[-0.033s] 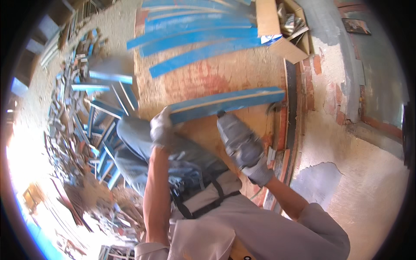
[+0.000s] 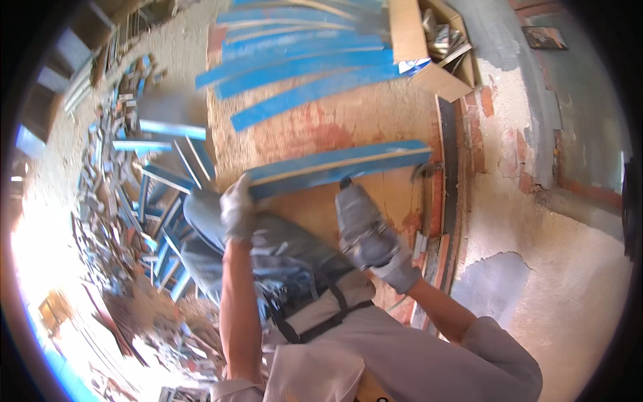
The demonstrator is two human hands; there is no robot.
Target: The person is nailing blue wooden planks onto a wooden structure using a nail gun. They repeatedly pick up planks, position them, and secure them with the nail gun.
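Observation:
My gloved left hand [image 2: 237,209] is closed around the left end of a blue-painted wooden piece [image 2: 335,167] with a pale stripe along its length. The piece lies crosswise over a wooden board [image 2: 308,120], in front of my knee. In my gloved right hand [image 2: 398,269] is a grey power drill [image 2: 362,224], my fingers wrapped round its grip. Its dark tip points at the near side of the blue piece; whether it touches cannot be made out. Farther off, several blue strips [image 2: 295,74] lie fanned side by side on the board.
A cardboard box [image 2: 410,33] holding small pieces stands at the far right. To the left, loose blue strips [image 2: 164,177] and a long heap of scraps [image 2: 100,194] cover the ground. A worn plaster wall [image 2: 509,194] with exposed brick runs along the right.
The blue piece and my left hand have shifted a little left and toward me. The drill remains in my right hand, its tip slightly nearer to me.

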